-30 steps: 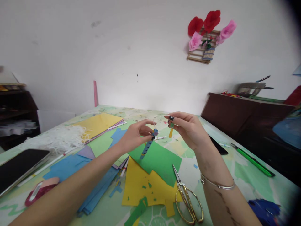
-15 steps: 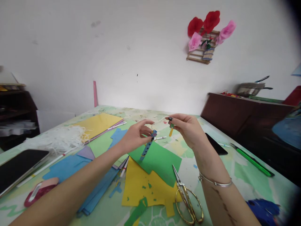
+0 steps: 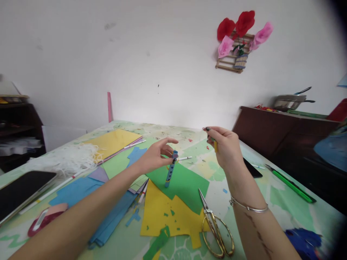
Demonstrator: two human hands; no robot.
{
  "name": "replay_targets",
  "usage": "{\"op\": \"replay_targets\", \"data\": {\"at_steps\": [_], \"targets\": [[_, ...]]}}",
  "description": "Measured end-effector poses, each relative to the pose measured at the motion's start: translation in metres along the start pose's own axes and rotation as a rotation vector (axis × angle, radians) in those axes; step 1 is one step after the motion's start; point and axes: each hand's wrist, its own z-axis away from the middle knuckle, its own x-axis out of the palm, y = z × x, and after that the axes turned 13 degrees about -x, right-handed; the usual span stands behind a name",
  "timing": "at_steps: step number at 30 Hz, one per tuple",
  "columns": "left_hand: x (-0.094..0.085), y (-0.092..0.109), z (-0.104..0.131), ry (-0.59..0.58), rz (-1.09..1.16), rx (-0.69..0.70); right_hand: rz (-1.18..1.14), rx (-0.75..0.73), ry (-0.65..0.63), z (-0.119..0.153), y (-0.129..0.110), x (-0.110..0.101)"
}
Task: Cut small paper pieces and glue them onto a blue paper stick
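Between the thumb and fingers of my left hand (image 3: 156,156) is the top of a slim blue paper tube (image 3: 169,174) with dark spots and yellow bands. It hangs nearly upright over a green sheet (image 3: 187,184). Farther right and a little higher, my right hand (image 3: 223,142) is pinched closed, with a small yellow and green piece (image 3: 215,145) showing under its fingers. Whether a string still runs between the hands is too faint to tell. Gold-handled scissors (image 3: 214,227) lie on a yellow sheet (image 3: 157,213) and the tablecloth.
White shredded strands (image 3: 67,160), blue paper (image 3: 70,189) and a phone (image 3: 24,187) lie to the left. A pink tape dispenser (image 3: 46,218) is near the front left. On the right are a dark phone (image 3: 252,169), a green cutter (image 3: 292,186) and a blue object (image 3: 303,243).
My right hand has moved right and slightly up, away from my left hand. The blue tube has swung more upright. The white string seen earlier between the hands is no longer distinct.
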Motion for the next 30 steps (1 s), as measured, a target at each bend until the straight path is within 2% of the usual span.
{"op": "replay_targets", "data": {"at_steps": [4,6,10,13,16,18,21,24,26,30], "targets": [[-0.004,-0.002,-0.001,-0.027,0.042,-0.026,0.007,0.128,-0.324,0.007,0.009,0.011],[-0.008,-0.003,-0.002,-0.046,0.07,-0.022,-0.012,0.141,-0.418,0.01,0.013,0.017],[-0.015,-0.005,-0.005,-0.11,0.135,-0.057,0.014,0.162,-0.445,0.013,0.016,0.02],[-0.02,-0.01,-0.007,-0.125,0.191,-0.193,0.031,0.194,-0.449,0.013,0.018,0.019],[-0.026,-0.018,-0.009,-0.159,0.147,-0.357,0.018,0.215,-0.469,0.013,0.019,0.019],[-0.028,-0.026,-0.01,-0.177,0.128,-0.406,0.019,0.215,-0.473,0.013,0.02,0.02],[-0.03,-0.038,-0.013,-0.193,0.029,-0.452,0.04,0.21,-0.473,0.014,0.023,0.02],[-0.029,-0.049,-0.017,-0.092,-0.131,-0.484,0.049,0.199,-0.496,0.014,0.025,0.02],[-0.029,-0.053,-0.019,-0.077,-0.153,-0.469,0.05,0.195,-0.515,0.014,0.027,0.019],[-0.028,-0.054,-0.018,-0.241,0.018,-0.403,0.066,0.18,-0.556,0.014,0.028,0.018]]}}
